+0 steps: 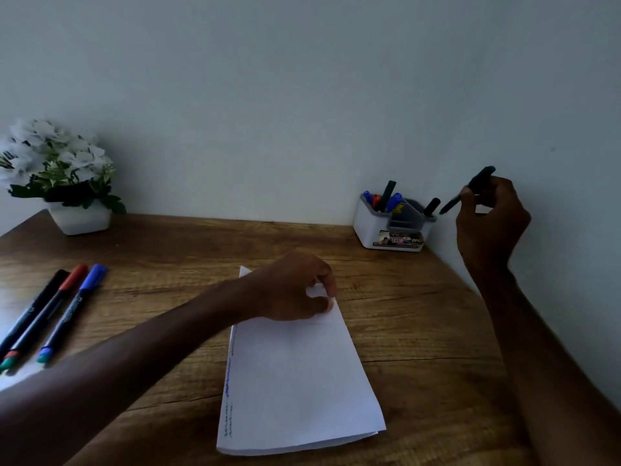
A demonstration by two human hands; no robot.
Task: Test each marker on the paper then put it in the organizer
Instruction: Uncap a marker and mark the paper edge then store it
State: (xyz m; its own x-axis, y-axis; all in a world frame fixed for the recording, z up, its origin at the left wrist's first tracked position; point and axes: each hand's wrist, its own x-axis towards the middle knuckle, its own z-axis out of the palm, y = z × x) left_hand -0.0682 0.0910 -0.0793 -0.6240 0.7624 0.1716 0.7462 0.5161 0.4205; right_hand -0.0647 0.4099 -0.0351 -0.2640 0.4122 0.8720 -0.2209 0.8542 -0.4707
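1. Step in hand, as I judge it: the put-away half of one cycle. The right hand [490, 213] grips a dark marker [467, 195] between thumb and fingers, up in the air just right of the organizer [393, 230], capped end tilted down-left toward it.
2. Left hand [295, 287] rests loosely curled on the far end of the paper [295, 381], fingertips pinning it, holding nothing.
3. The paper lies mid-desk, folded, with blue and green squiggles down its left edge (test strokes, probably).
4. The organizer sits at the back right of the desk [420, 348], close to the wall [302, 95]. Its left compartment is crowded with blue, red and dark markers; one black marker [431, 206] leans in the right compartment.
5. Next move calls for a short travel left and down, lining the marker up with a free slot and lowering it in. The right compartment looks roomier.
6. Three untested markers [50, 314] (black, red, blue caps) lie side by side at the left, well apart from the paper, so several cycles remain.
7. Room: the wall hems the right hand in on its right; open desk lies between paper and organizer. The flower pot [80, 216], back left, is out of the way.
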